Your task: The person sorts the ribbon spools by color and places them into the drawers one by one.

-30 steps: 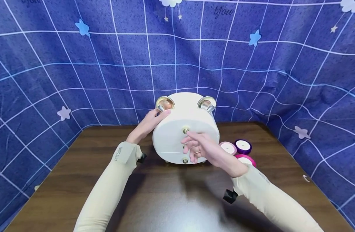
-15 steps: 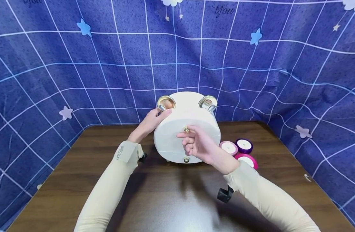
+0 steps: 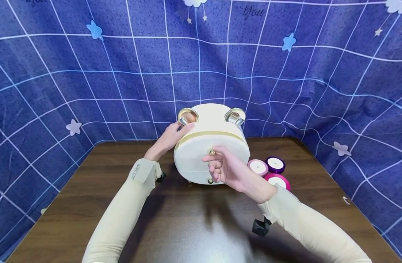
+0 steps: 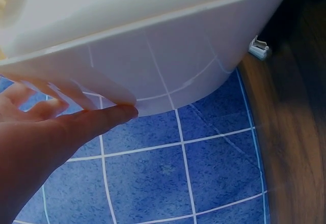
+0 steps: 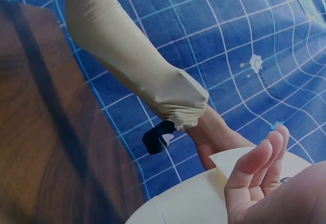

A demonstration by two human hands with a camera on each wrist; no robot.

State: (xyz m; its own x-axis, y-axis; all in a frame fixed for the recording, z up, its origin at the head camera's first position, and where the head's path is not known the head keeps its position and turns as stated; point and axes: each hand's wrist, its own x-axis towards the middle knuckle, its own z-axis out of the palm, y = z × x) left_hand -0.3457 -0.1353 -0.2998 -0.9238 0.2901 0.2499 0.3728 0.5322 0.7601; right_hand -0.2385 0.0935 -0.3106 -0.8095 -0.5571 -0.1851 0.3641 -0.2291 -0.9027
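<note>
A white, rounded box (image 3: pixel 217 118) with a flat front and two shiny gold-and-silver ear-like bowls on top stands in the head view. On its front are small gold knobs, one of them the lower knob (image 3: pixel 210 180). My right hand (image 3: pixel 232 168) pinches the upper knob (image 3: pixel 212 152) between thumb and index finger, its other fingers loosely bent. A gold strip (image 3: pixel 214 133) shows along the front's upper edge. My left hand (image 3: pixel 171 138) rests on the box's left side beside an ear (image 3: pixel 188 114), touching the glossy wall (image 4: pixel 163 66) in the left wrist view.
Three ribbon spools lie right of the box: a pale pink spool (image 3: pixel 257 167), a purple spool (image 3: pixel 275 165) and a bright pink spool (image 3: pixel 278 180). A blue gridded cloth (image 3: pixel 207 54) hangs around the wooden table (image 3: pixel 174 226).
My right thumb and finger have closed on the upper knob. The front has come slightly toward me at the top, uncovering the gold strip. My left hand stays in place.
</note>
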